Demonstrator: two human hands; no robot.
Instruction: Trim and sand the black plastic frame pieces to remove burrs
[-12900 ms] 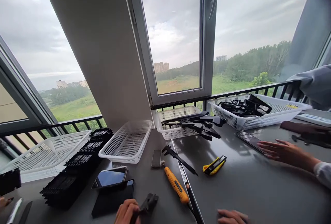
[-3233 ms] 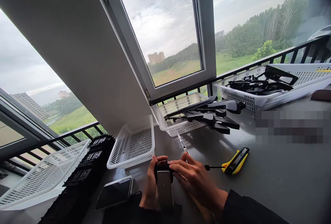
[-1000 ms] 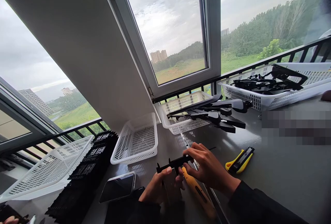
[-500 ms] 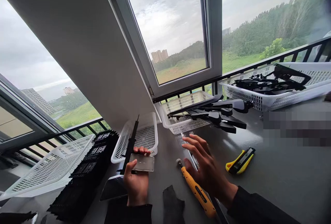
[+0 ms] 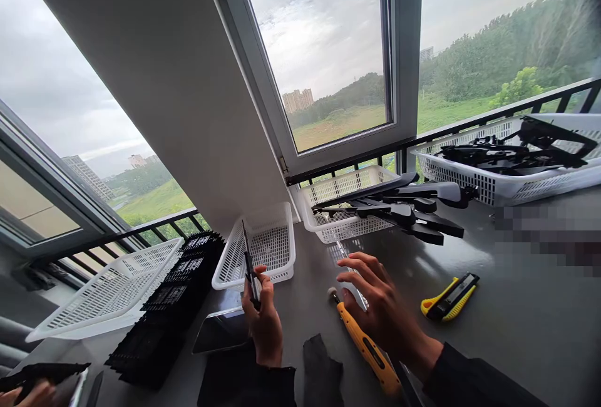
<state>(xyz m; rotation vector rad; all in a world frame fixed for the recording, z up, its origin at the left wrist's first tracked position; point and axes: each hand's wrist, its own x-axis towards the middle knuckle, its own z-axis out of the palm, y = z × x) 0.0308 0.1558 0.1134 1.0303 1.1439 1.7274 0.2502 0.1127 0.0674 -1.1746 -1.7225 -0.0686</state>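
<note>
My left hand (image 5: pixel 266 327) is closed on a long, thin black part (image 5: pixel 250 269), which points upward and is turned nearly edge-on. Below that hand lies a dark, glossy flat panel (image 5: pixel 220 332). My right hand (image 5: pixel 375 297) has its fingers apart and curved over a shiny metal strip (image 5: pixel 342 250); whether they touch the strip, I cannot tell. Under the right hand's thumb side rests a tool with an orange-yellow handle (image 5: pixel 369 350) and a small round tip. A yellow and black utility knife (image 5: pixel 451 297) lies to the right.
White baskets line the window side: a left one (image 5: pixel 94 307), a middle one (image 5: pixel 286 269), one with long black parts (image 5: pixel 323 238) and a right one with black frames (image 5: pixel 498 191). Black slotted parts (image 5: pixel 154 325) are stacked left. Another person's hand (image 5: pixel 40 392) holds a black part.
My left hand has rotated the black part, so its grey rectangular face no longer shows. My right hand keeps about the same pose. The other person's hand has come into view at lower left.
</note>
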